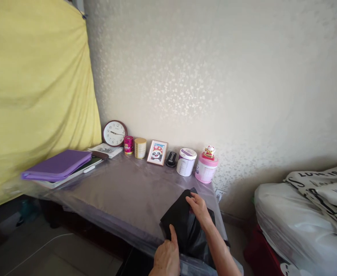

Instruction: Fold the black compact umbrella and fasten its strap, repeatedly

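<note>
A black bag or cloth-like sheet point(180, 218) lies folded and crumpled at the near right corner of the table. My right hand point(198, 207) pinches its upper part, with a small reddish patch showing beside the fingers. Against its lower left edge rests my left hand point(167, 255), one finger stretched out onto the black material; the other fingers are mostly hidden. Whether the black thing is a bag or a garment, I cannot tell.
Along the wall stand a clock point(115, 133), a pink can point(128, 145), a beige canister point(140, 148), a framed panda picture point(157, 152), a white tub point(186, 162) and a pink tub point(206, 170). A purple folder point(58, 165) lies left. Plastic-covered bundles point(295, 214) are at right.
</note>
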`<state>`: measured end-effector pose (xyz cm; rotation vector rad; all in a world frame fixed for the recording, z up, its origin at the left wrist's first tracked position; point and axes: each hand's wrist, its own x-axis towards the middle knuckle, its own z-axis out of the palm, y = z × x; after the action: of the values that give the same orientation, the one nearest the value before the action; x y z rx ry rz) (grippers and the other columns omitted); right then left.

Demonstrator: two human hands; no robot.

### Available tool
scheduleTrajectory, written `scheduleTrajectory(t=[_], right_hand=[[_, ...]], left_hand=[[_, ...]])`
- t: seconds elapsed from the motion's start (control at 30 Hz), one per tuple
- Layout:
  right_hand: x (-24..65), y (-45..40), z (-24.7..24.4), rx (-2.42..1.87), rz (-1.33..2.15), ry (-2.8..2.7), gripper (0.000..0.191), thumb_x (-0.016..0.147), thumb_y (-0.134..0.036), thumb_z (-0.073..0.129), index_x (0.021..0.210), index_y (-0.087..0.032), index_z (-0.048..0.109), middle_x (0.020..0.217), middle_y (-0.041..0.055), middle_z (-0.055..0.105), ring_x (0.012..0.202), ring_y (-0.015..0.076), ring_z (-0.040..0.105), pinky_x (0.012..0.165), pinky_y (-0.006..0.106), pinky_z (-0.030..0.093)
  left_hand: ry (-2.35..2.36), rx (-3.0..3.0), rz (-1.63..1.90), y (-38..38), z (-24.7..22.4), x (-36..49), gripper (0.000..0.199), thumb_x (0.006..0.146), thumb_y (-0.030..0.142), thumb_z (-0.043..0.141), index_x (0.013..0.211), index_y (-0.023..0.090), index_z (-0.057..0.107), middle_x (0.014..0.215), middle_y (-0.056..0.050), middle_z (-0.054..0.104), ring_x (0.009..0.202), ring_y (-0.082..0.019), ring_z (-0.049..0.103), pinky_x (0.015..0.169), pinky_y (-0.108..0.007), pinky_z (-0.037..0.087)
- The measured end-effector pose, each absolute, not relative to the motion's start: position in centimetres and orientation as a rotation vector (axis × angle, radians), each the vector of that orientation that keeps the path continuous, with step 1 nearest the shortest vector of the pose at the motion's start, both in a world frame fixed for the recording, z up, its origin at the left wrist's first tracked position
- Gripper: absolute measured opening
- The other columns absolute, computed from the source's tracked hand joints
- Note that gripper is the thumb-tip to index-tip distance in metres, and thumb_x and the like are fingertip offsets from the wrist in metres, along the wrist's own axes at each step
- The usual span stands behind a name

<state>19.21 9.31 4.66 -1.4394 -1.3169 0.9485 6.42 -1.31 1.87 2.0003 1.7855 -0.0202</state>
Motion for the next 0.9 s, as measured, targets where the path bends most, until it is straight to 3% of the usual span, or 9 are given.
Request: scheduleTrajectory(t=[0.23,0.5,0.63,0.73,0.83,0.9], right_hand=[[17.0,11.3,1.9,-1.471,0.935,-1.364,0.038,0.073,-0.035,0.053,0.104,-0.014,0.053,0.059,-0.0034,0.055,0.056,0.0136,0.057,0.046,0.024,0.050],[16.2,11.6,1.2,-1.681,0.629,-1.671,0.032,0.079,-0.030,0.046,0.108,-0.017,0.052,0.068,0.0012,0.065,0.069,0.0175,0.063,0.058,0.025,0.047],[16.0,11.4,1.6,-1.699,0.525,-1.738,0.031,0.080,-0.029,0.045,0.108,-0.017,0.053,0.068,0.0015,0.068,0.074,0.0183,0.065,0.065,0.026,0.045],[15.8,11.3,1.7,-1.641,0.669,-1.730,0.032,0.081,-0.029,0.043,0.109,-0.016,0.051,0.066,0.0000,0.069,0.065,0.0152,0.065,0.063,0.025,0.045],[15.7,11.2,1.7,-1.571,0.745,-1.737,0.027,0.080,-0.029,0.043,0.102,-0.017,0.053,0.065,-0.0006,0.069,0.063,0.0135,0.064,0.062,0.024,0.045],[15.7,11.2,1.7,-1.540,0.752,-1.754,0.022,0.079,-0.028,0.044,0.095,-0.018,0.056,0.065,-0.0007,0.069,0.064,0.0134,0.065,0.063,0.023,0.046]], left_hand=[[1.801,1.990,-0.037,-1.2,1.9,6.5,0.063,0.077,0.002,0.033,0.136,0.000,0.011,0.101,-0.023,0.061,0.093,-0.025,0.061,0.077,-0.033,0.047],[1.740,1.999,0.006,-1.0,1.8,5.8,0.070,0.075,0.009,0.042,0.136,-0.004,0.009,0.103,-0.022,0.060,0.094,-0.027,0.059,0.080,-0.036,0.046],[1.738,2.027,0.102,-1.7,1.4,5.1,0.067,0.081,0.021,0.040,0.138,0.002,0.010,0.110,-0.019,0.057,0.093,-0.024,0.059,0.079,-0.033,0.045],[1.782,2.068,0.205,-2.2,1.1,4.6,0.060,0.082,0.027,0.037,0.137,0.009,0.020,0.130,-0.018,0.042,0.105,-0.024,0.052,0.083,-0.031,0.043],[1.785,2.199,0.335,-2.0,0.9,4.5,0.049,0.084,0.030,0.033,0.131,0.017,0.037,0.136,-0.013,0.037,0.119,-0.027,0.040,0.095,-0.038,0.035],[1.689,2.326,0.449,-1.5,0.5,4.6,0.048,0.082,0.033,0.037,0.129,0.021,0.040,0.138,-0.008,0.035,0.123,-0.027,0.034,0.102,-0.042,0.027]])
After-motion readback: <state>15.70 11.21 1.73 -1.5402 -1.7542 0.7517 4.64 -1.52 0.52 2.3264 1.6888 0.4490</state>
